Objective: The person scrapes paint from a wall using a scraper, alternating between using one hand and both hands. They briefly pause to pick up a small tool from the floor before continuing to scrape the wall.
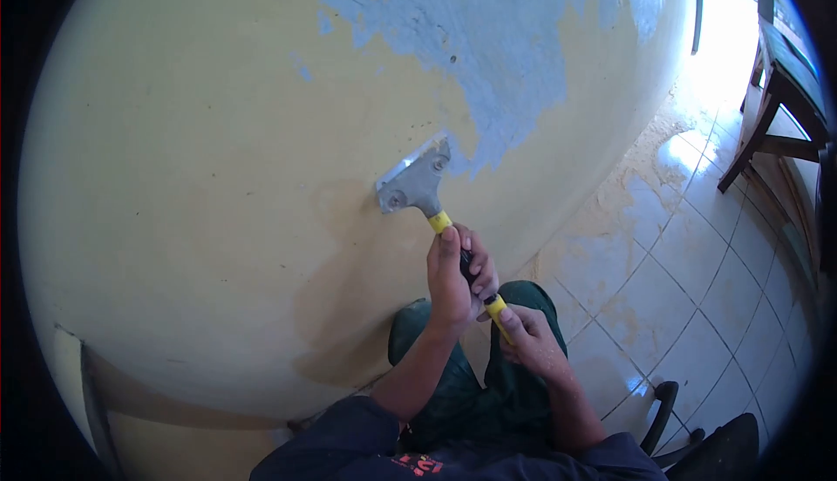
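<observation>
Shirt (pixel 340 446); left hand (pixel 455 281), right hand (pixel 534 342) gripping scraper (pixel 438 218)

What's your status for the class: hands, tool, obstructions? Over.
Left hand gripping scraper near blade, right hand at handle end. Blade at wall. No obstruction visible.

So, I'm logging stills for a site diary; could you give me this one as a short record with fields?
tool: scraper with wide metal head, yellow and black handle
left hand: closed round the handle, nearer the head
right hand: closed on the handle's end
blade: at the wall, just beside the blue-grey patch; firm contact cannot be told
wall surface: yellowish, with the patch exposed above the scraper
floor: pale tiles, tan residue near the wall
right side: dark wooden furniture
</observation>
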The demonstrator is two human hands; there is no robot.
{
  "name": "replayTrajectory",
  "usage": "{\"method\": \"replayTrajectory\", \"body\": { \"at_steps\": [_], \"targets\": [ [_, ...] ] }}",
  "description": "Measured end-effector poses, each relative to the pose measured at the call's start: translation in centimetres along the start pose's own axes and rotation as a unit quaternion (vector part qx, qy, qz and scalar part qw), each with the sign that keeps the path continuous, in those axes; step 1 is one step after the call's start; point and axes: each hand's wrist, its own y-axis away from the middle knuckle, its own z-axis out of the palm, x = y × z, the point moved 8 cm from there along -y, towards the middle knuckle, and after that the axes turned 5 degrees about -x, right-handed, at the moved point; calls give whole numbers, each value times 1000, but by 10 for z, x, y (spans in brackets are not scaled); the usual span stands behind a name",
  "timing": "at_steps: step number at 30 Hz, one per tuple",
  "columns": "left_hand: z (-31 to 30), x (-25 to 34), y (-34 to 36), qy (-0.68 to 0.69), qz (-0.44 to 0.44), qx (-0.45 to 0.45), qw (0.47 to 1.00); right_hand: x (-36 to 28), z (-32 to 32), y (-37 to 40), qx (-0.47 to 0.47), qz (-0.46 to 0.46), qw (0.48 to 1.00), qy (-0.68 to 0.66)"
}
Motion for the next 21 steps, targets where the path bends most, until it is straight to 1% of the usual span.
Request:
{"method": "replayTrajectory", "body": {
  "at_steps": [2,4,6,7,8,9,11,12,16,18,19,21],
  "targets": [
    [-1,5,-3,-32,5,28,999,4,-4,-4,0,16,1000,13],
    [-2,4,-3,-38,11,27,999,-5,-5,-6,13,-25,1000,-5],
    [-3,-4,3,-18,1,36,999,0,-7,0,19,-36,999,9],
    [-9,-16,9,-10,-15,54,998,12,-12,2,20,-24,999,19],
    [-12,-28,12,-13,-14,45,999,23,-18,4,21,-11,999,29],
    [-19,-43,16,-9,-28,58,998,36,-24,7,29,6,1000,6],
    [-33,-64,20,-8,-50,75,996,49,-33,7,43,10,999,13],
    [-34,-64,20,-8,-49,79,996,53,-37,7,58,15,998,24],
    [-26,-54,5,-28,-50,77,995,43,-34,-6,43,9,999,11],
    [-22,-49,1,-46,-46,69,995,38,-30,-9,27,-27,999,-28],
    [-23,-49,5,-50,-47,68,995,38,-29,-7,26,-30,999,-31],
    [-25,-52,14,-35,-55,70,995,47,-27,1,26,19,999,-27]
  ]
}}
